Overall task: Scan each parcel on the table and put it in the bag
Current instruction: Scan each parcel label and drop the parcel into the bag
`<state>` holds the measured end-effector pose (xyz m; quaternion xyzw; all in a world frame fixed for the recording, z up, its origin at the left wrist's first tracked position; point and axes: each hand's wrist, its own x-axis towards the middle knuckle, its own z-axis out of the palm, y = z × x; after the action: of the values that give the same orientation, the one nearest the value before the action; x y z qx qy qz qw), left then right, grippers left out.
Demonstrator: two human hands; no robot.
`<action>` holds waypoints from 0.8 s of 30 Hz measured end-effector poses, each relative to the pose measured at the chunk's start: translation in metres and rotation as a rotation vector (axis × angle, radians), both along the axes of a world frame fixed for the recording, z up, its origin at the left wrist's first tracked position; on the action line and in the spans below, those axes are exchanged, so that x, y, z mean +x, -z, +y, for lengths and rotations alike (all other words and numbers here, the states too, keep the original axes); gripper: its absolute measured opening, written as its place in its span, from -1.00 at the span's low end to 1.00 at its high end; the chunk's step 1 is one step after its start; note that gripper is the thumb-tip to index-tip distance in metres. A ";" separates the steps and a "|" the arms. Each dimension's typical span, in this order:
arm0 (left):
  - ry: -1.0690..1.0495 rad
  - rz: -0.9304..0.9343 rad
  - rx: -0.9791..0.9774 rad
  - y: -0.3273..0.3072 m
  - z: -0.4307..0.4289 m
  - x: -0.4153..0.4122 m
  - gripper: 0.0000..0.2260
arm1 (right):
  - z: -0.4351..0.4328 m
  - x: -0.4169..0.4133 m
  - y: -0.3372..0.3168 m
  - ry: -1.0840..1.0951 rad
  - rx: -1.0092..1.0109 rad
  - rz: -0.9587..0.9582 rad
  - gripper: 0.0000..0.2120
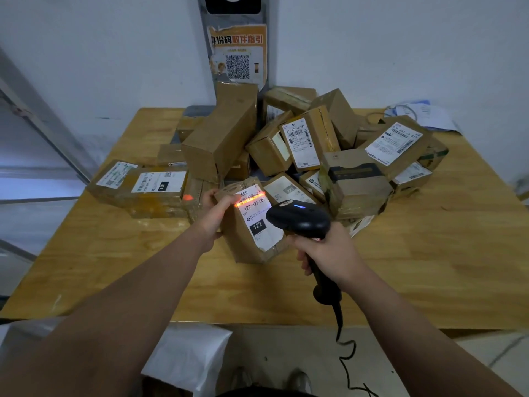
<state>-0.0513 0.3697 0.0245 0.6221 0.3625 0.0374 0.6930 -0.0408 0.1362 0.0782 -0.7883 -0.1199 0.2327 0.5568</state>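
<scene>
One small brown cardboard parcel with a white label (255, 228) is under scan over the pale wooden table (114, 270), just before a heap of taped brown boxes (286, 138). The left hand (216, 214) grips its left side, fingers curled over the top edge. The right hand (329, 255) is wrapped round a black corded scanner (297, 219), whose orange line (252, 198) lies on the barcode. Judged light, stiff, tape-slick: hold opposing side faces, label clear. A white plastic bag (189, 353) lies below.
</scene>
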 end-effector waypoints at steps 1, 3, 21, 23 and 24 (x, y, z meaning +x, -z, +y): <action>0.007 -0.005 0.017 0.000 0.000 -0.002 -0.51 | 0.000 -0.001 0.000 -0.016 0.017 -0.005 -0.89; 0.010 -0.019 0.056 -0.003 -0.001 -0.011 -0.38 | 0.002 -0.003 0.001 -0.067 0.057 -0.012 -0.89; -0.100 0.141 0.638 0.004 0.039 -0.317 -0.35 | 0.105 -0.147 0.099 -0.230 0.101 0.232 -0.76; 0.010 0.317 0.725 0.025 0.047 -0.349 -0.23 | 0.117 -0.171 0.110 -0.257 0.070 0.249 -0.77; 0.057 0.403 0.745 0.037 0.051 -0.359 -0.14 | 0.122 -0.182 0.115 -0.265 0.053 0.256 -0.78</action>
<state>-0.4105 0.4209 -0.0128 0.8346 0.4350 0.0242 0.3370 -0.2232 0.2581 -0.0369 -0.7147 -0.1569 0.3989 0.5527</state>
